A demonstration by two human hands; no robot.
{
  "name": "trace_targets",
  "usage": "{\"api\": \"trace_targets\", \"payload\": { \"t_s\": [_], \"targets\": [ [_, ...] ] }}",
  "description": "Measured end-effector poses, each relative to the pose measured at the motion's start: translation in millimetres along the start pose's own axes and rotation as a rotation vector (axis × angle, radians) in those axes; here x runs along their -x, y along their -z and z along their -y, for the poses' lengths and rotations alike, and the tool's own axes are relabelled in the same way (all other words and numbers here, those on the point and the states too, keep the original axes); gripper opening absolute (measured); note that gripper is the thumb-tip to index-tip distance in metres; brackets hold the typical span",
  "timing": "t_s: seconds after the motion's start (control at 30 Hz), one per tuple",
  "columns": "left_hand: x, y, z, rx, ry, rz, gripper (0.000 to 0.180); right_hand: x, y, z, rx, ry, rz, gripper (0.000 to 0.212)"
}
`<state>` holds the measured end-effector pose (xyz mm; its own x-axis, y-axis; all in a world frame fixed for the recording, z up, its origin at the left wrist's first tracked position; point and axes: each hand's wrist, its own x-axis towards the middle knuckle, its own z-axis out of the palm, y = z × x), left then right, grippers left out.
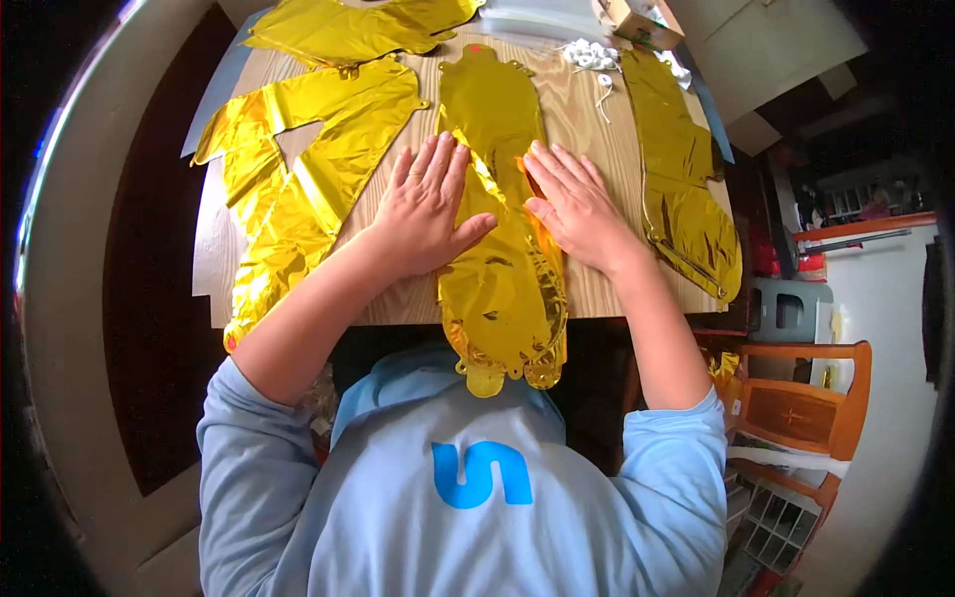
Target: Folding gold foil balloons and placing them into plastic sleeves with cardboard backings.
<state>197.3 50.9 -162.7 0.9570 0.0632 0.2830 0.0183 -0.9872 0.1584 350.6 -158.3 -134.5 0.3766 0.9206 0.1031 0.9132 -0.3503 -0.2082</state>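
A flat, deflated gold foil balloon [487, 289] lies lengthwise in front of me, its near end hanging over the table's front edge. My left hand [426, 204] rests flat on its left side, fingers stretched out and thumb across the foil. On its right edge lies my right hand [577, 204], palm down with the fingers extended. The foil between the hands is creased, and a fold shows along the right edge. To the left another gold foil balloon [343, 164], crumpled and angular, is spread out. A narrower gold foil balloon [676, 169] lies at the right.
More gold foil [348, 30] covers the far left of the wooden table [582, 119]. Small white rolls [590, 55] sit at the back right beside a cardboard box [645, 22]. Clear plastic sheets [547, 18] lie at the far edge. A wooden chair [796, 398] stands at the right.
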Motion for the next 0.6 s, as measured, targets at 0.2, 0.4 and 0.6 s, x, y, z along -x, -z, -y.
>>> {"api": "trace_targets", "payload": {
  "t_s": [0.2,0.4,0.6],
  "targets": [
    [1,-1,1,0.014,-0.015,-0.033,0.092,-3,-5,0,0.004,0.029,-0.032,0.056],
    [1,-4,3,0.016,-0.017,-0.047,0.092,-5,-3,6,0.016,-0.016,0.003,0.058],
    [1,-4,3,0.014,-0.028,-0.041,0.092,-6,-1,12,0.031,-0.055,0.024,0.059]
  ]
}}
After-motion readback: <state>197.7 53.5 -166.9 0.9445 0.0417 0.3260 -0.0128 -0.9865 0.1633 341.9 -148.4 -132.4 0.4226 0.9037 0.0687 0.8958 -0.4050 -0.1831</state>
